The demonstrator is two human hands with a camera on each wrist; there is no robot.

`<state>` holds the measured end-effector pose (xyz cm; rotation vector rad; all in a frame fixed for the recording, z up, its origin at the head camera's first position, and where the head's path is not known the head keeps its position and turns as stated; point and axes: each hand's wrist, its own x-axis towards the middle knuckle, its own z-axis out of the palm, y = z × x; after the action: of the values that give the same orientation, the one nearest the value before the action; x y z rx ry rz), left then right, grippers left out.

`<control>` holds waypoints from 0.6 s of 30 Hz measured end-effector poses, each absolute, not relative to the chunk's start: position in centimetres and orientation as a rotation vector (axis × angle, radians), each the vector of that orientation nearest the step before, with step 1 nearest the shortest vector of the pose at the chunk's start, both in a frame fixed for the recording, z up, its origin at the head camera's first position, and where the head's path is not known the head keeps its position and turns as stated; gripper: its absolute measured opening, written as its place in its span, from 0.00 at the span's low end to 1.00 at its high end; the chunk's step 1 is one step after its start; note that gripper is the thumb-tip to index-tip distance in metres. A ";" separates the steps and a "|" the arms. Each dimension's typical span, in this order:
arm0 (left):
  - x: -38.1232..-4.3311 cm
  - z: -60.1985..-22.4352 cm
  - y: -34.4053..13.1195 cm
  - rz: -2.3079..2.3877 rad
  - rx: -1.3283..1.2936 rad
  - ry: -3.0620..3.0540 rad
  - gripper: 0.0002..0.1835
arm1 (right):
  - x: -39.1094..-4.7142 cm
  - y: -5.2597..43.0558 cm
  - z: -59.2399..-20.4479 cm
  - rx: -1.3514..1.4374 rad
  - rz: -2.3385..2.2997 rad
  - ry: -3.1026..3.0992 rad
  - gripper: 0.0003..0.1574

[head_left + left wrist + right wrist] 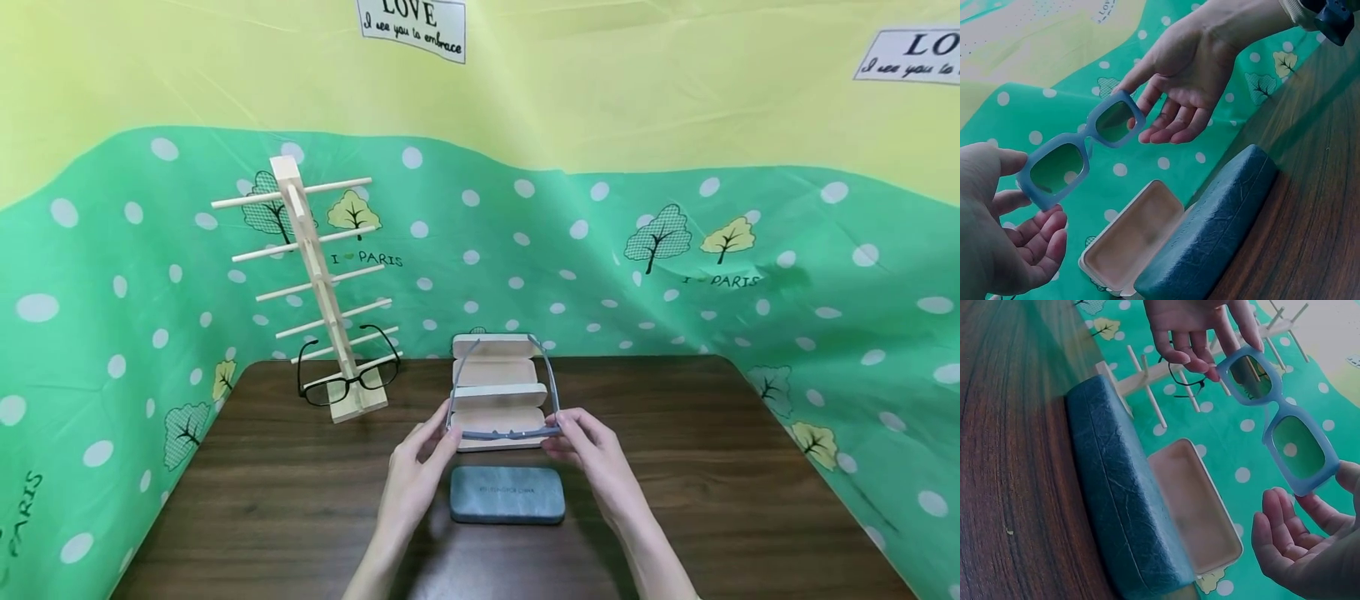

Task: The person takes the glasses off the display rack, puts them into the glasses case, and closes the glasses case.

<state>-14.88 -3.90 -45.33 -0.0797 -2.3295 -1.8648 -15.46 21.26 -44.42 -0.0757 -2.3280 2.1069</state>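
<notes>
Sunglasses (1057, 167) with a pale blue frame and green lenses are held up by both hands, their temples unfolded and pointing away in the head view. My left hand (416, 468) pinches one end of the frame between thumb and fingers. At the other end, my right hand (597, 460) pinches the frame the same way. Behind and below the sunglasses, what look like two open glasses cases (497, 372) with beige linings lie one behind the other. Nearer to me, between the forearms, a closed blue glasses case (507, 496) rests on the table.
A wooden glasses rack (318, 283) with several crossbars stands at the table's back left. Black-framed glasses (347, 382) hang on its lower bars. A green and yellow patterned cloth (570, 250) surrounds the dark wooden table (262, 508) at the back and sides.
</notes>
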 end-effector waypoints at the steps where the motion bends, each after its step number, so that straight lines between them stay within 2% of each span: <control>1: -14.9 -45.4 -3.8 -1.860 -0.080 -2.333 0.25 | -15.4 21.3 -44.4 -0.074 2.103 -2.329 0.23; 18: -14.9 -45.5 -3.9 -1.893 -0.066 -2.342 0.24 | -15.4 21.5 -44.3 -0.052 2.044 -2.391 0.26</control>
<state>-14.90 -3.87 -45.45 -0.0657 -2.3420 -1.8934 -15.44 21.54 -44.34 -0.0515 -2.3909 2.0435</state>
